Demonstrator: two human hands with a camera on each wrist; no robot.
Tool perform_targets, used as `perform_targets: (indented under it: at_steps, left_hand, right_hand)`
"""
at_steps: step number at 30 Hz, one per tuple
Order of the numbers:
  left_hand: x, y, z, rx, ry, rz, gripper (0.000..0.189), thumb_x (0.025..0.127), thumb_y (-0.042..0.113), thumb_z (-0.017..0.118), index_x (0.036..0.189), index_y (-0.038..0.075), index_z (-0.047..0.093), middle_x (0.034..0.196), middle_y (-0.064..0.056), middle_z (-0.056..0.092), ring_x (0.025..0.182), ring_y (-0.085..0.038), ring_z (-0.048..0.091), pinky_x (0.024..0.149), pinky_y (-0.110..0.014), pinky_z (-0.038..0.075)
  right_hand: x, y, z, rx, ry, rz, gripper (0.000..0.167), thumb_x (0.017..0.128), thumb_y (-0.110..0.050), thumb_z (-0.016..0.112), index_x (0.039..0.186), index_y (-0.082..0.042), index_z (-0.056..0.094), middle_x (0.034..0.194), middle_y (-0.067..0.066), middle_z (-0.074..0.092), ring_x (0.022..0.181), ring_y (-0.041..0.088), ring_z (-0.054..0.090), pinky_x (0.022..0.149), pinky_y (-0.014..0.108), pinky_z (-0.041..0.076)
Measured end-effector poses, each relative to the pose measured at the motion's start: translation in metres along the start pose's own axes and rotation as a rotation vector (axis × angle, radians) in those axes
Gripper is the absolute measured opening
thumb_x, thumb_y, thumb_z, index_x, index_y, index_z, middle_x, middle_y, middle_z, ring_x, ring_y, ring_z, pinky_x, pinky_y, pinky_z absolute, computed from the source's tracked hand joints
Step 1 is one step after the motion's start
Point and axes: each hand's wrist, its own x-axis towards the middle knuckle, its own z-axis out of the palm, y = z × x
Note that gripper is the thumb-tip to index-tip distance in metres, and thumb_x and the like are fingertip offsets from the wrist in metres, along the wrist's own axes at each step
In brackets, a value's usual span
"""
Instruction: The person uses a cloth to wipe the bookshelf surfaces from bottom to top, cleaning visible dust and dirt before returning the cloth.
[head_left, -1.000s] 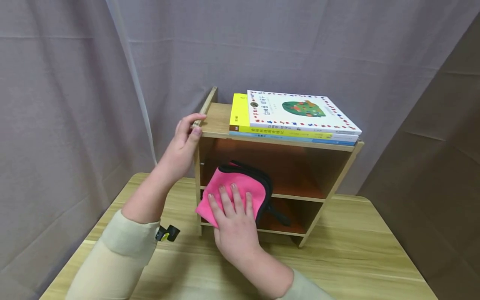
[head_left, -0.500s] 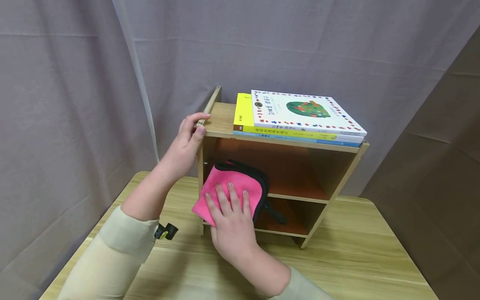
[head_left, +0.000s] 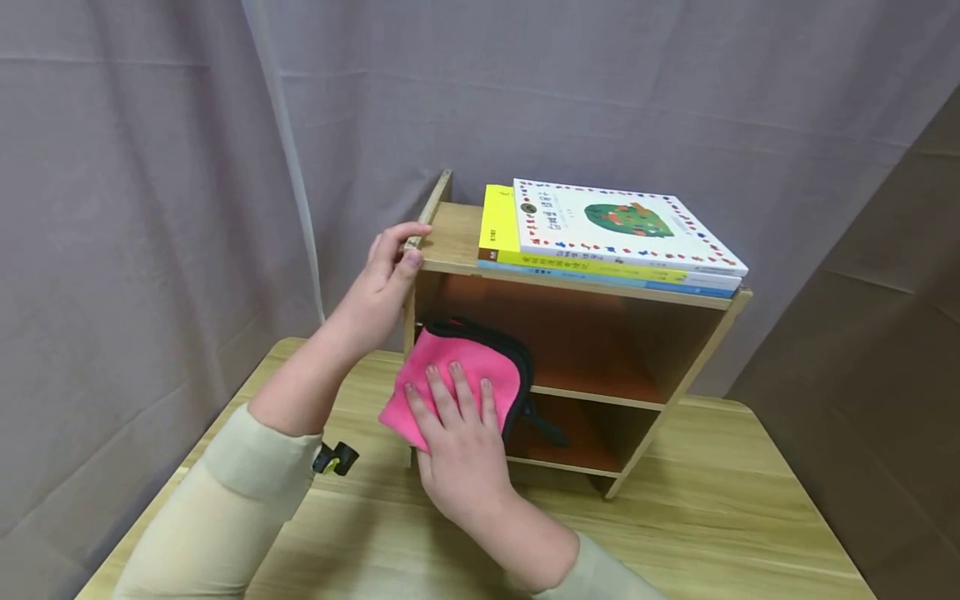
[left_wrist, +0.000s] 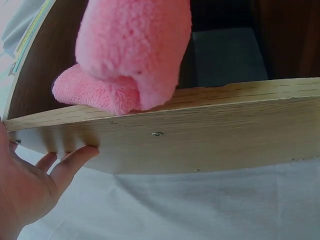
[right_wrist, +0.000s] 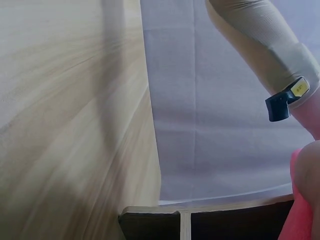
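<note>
A small wooden bookshelf (head_left: 701, 367) stands on the table. My left hand (head_left: 375, 292) holds its top left corner, the thumb at the front and a finger over the side panel. In the left wrist view, fingers of the left hand (left_wrist: 37, 185) lie against the panel's outer face. My right hand (head_left: 461, 450) lies spread over a pink cloth (head_left: 487, 358) with black edging, pressing it at the shelf's left front edge. The cloth's fluffy pink side (left_wrist: 132, 45) folds over that edge in the left wrist view. A black loop (head_left: 546, 429) hangs from the cloth.
Several books (head_left: 630, 225) lie stacked on the shelf's top, a white one uppermost. Grey curtains (head_left: 585, 92) hang behind and beside the wooden table (head_left: 712, 517). A black wrist camera (head_left: 336, 458) sits at the left sleeve.
The right hand and cloth have slid left across the shelf front to its left edge. The head view has shifted, so the shelf appears further right. The left hand keeps its hold.
</note>
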Motion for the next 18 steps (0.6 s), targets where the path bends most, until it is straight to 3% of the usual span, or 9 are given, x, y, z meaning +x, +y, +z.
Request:
perform_targets:
  at_steps: [11,18]
  left_hand:
    - [0.0,-0.001,0.0,-0.004,-0.021,-0.023,0.038,0.108,0.032,0.037,0.144,0.019,0.038,0.136,-0.012,0.035,0.123,-0.024,0.039,0.104,-0.046,0.036]
    - [0.0,-0.001,-0.001,0.005,-0.026,-0.023,0.04,0.108,0.036,0.036,0.145,0.021,0.037,0.137,-0.013,0.034,0.124,-0.025,0.038,0.105,-0.048,0.035]
  right_hand:
    - [-0.004,-0.008,0.006,0.074,-0.018,-0.016,0.063,0.086,-0.022,0.066,0.147,-0.023,0.049,0.158,0.003,0.033,0.149,0.032,0.016,0.113,0.063,0.022]
    - [-0.005,-0.01,0.012,0.044,-0.022,-0.035,0.06,0.087,-0.023,0.065,0.146,-0.024,0.05,0.158,0.001,0.034,0.149,0.029,0.018,0.115,0.06,0.021]
